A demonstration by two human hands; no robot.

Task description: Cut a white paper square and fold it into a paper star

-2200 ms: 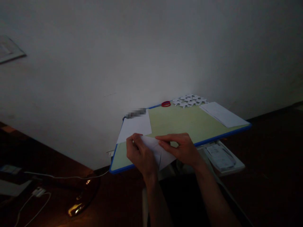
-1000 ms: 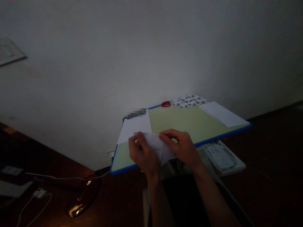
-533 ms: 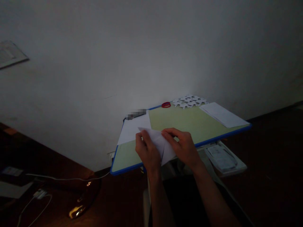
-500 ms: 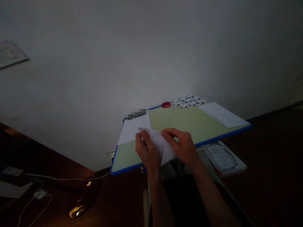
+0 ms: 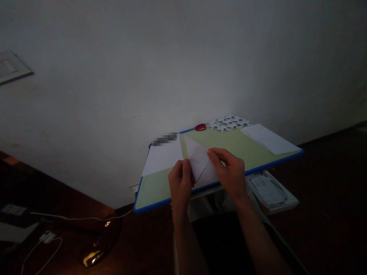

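Observation:
A folded white paper [image 5: 199, 158], triangular with a crease down it, stands tilted above the near edge of the green board [image 5: 229, 145]. My left hand [image 5: 180, 185] pinches its lower left edge, fingers closed. My right hand [image 5: 229, 172] grips its right side with thumb and fingers closed on the sheet. Both hands hover over the board's blue front rim.
A flat white sheet [image 5: 163, 156] lies at the board's left, another [image 5: 269, 138] at its right. Several folded paper pieces [image 5: 228, 122] and a red ring-shaped object [image 5: 200, 127] sit at the far edge. White cables [image 5: 51, 236] trail on the dark floor at left; a white tray [image 5: 271, 191] lies under the board.
The paper has turned upright and moved up and to the right over the board. Both hands shifted right and up with it, the left now at its lower edge.

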